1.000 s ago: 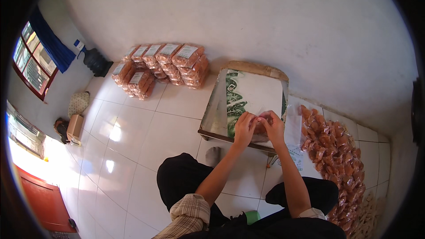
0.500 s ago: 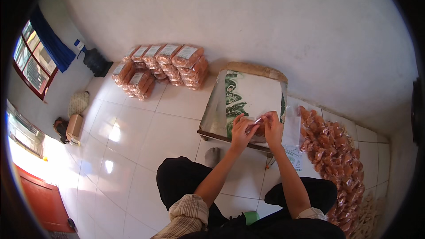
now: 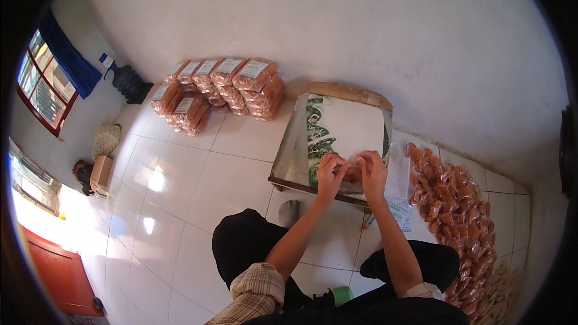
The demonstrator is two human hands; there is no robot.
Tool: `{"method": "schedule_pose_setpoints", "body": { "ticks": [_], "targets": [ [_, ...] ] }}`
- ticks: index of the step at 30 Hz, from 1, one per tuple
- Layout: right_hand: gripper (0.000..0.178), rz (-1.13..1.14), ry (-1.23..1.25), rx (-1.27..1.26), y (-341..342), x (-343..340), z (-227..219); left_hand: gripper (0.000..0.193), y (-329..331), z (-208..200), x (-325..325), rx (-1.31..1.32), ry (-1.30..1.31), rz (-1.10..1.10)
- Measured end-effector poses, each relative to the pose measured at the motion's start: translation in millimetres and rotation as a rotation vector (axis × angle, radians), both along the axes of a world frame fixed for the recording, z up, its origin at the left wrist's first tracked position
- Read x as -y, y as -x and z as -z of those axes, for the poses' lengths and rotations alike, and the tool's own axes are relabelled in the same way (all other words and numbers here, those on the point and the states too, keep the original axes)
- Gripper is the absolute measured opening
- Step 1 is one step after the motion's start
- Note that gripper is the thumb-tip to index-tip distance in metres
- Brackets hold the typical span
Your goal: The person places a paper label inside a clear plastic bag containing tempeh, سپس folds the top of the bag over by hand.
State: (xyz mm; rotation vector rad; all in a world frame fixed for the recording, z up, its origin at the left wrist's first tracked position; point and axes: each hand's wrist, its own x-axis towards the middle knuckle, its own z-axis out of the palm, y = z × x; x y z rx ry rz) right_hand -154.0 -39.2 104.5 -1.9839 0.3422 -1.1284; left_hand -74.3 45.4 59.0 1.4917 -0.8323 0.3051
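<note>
A small clear plastic bag [image 3: 353,188] with reddish-brown contents sits at the front edge of a low table [image 3: 355,121]. My left hand [image 3: 330,176] pinches the bag's upper part from the left. From the other side my right hand [image 3: 373,174] grips the same plastic, its fingertips close to those of the left. Both hands cover much of the bag, so its contents show only in part. A white sheet with a green pattern lies on the tabletop beneath them.
To the right, a long heap of small reddish-brown packets [image 3: 451,198] covers the floor, beside clear plastic sheets [image 3: 398,171] and a printed sheet [image 3: 400,212]. Larger labelled packs [image 3: 253,87] are stacked along the wall. A water jug [image 3: 127,84] and a cardboard box [image 3: 101,173] stand left.
My fingers have shifted on the plastic, and its top edge between them has changed shape. Both hands stay over the table's front edge.
</note>
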Motion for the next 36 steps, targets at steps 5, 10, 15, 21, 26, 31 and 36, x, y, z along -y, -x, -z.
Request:
{"method": "schedule_pose_setpoints", "body": {
  "ticks": [5, 10, 15, 21, 26, 31, 36],
  "targets": [
    [0.011, 0.053, 0.136, -0.077, -6.2, 17.9, 1.4, 0.018, 0.3, -3.1, 0.3, 0.033, -0.017, 0.040],
    [0.016, 0.091, 0.167, -0.128, -7.4, 19.9, 1.1, 0.012, 4.6, -34.4, -3.5, 0.150, -0.192, 0.016],
    [0.019, 0.098, 0.110, -0.189, -9.6, 14.0, 0.0, 0.010, 13.9, -25.2, 4.5, -0.069, -0.174, 0.001],
    [0.015, 0.219, -0.087, -0.150, -16.3, 21.7, -10.6, 0.014, 15.5, -17.6, 12.8, -0.090, -0.115, 0.002],
    [0.014, 0.311, 0.006, -0.009, 22.4, 14.0, -9.2, 0.021, 15.6, -22.8, 15.0, -0.192, -0.156, -0.045],
    [0.036, 0.205, 0.228, -0.138, 46.1, -42.9, 22.4, 0.021, 10.7, -18.4, 18.3, -0.218, -0.180, -0.051],
    [0.050, 0.167, 0.317, -0.229, 34.7, -29.3, 25.9, 0.020, 17.4, -21.9, 21.6, -0.186, -0.141, -0.065]
  ]
}}
